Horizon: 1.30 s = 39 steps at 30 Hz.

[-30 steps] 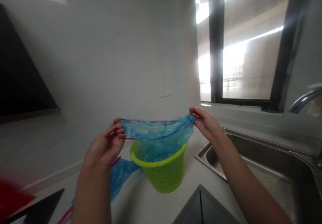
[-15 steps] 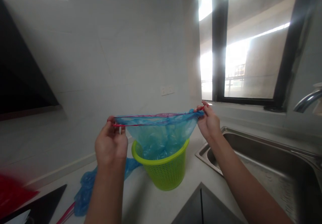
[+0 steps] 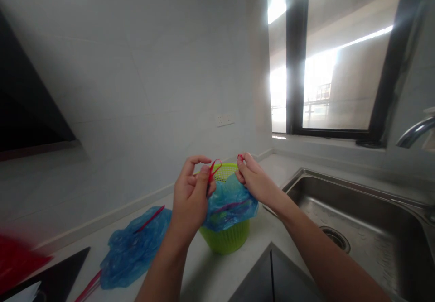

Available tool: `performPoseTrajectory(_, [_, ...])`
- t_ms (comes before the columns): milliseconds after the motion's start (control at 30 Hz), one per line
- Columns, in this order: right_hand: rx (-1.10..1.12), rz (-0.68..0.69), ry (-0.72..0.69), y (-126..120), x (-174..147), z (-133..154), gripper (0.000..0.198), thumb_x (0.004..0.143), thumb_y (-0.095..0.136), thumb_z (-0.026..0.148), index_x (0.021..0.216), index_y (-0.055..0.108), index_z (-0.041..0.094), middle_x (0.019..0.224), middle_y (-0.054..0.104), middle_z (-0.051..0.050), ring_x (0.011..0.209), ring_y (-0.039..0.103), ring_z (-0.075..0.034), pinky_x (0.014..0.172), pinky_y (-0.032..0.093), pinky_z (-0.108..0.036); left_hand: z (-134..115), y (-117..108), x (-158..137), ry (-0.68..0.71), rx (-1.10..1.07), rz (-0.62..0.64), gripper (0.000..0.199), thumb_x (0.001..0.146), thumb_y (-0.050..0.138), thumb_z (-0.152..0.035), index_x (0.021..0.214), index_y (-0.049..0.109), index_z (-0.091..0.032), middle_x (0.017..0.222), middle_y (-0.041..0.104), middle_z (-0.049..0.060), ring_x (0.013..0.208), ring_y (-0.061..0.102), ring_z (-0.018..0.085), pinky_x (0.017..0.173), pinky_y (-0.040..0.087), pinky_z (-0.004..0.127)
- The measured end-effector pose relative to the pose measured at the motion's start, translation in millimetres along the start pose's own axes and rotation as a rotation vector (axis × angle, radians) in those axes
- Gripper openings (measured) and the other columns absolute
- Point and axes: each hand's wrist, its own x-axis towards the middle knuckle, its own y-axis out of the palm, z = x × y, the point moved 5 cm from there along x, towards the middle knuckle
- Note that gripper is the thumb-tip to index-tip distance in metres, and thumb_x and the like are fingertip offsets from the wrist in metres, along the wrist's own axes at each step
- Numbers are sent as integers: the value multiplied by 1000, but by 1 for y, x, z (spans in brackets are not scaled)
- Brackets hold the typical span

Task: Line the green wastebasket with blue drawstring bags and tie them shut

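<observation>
A translucent blue drawstring garbage bag [image 3: 233, 207] hangs folded over the near rim of a yellow-green plastic basket [image 3: 224, 238], which stands upright on the counter. At the basket's left side, my left hand [image 3: 192, 189] pinches a small red drawstring loop [image 3: 216, 166] of the bag between thumb and fingers. My right hand [image 3: 253, 177] is closed at the right side of the rim, with a bit of red drawstring showing at its fingertips. Both hands hide parts of the rim. Another crumpled blue bag [image 3: 134, 250] with red drawstrings lies to the left.
A stainless steel sink [image 3: 360, 229] with a faucet [image 3: 416, 132] is on the right, below a window. A grey panel [image 3: 272, 279] lies in front of the basket. Something red and blurred [image 3: 20, 263] sits at far left beside a black hob [image 3: 64, 277]. The wall carries a socket [image 3: 224, 120].
My hands have come closer together and nearer the basket. The bag's mouth, stretched above the basket before, now folds down over its near rim.
</observation>
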Motion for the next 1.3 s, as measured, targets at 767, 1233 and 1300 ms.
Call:
performPoseTrajectory(767, [-83,55,-263,21,-22,37,38,103,48,40,77,65,18,70,61,-2,72,58,-16,71,44,-27,19,17,-2,-29,174,124,38,92,69,-40,123,53,-24,88,69,2,75,63,16,70,48,24])
performPoseTrajectory(1233, [394,5,-40,22,-16,20,28,95,62,47,91,62,19,57,48,6,47,39,-7,46,33,-19,27,23,-3,-149,-118,75,31,87,75,-37,108,65,-16,89,69,4,70,63,13,67,50,22])
performPoseTrajectory(1300, [420,8,-41,22,-16,18,27,94,63,47,97,59,20,53,45,8,45,38,-7,44,31,-18,30,25,-4,-205,-158,98,32,83,79,-36,104,65,-15,86,68,4,66,61,12,64,49,21])
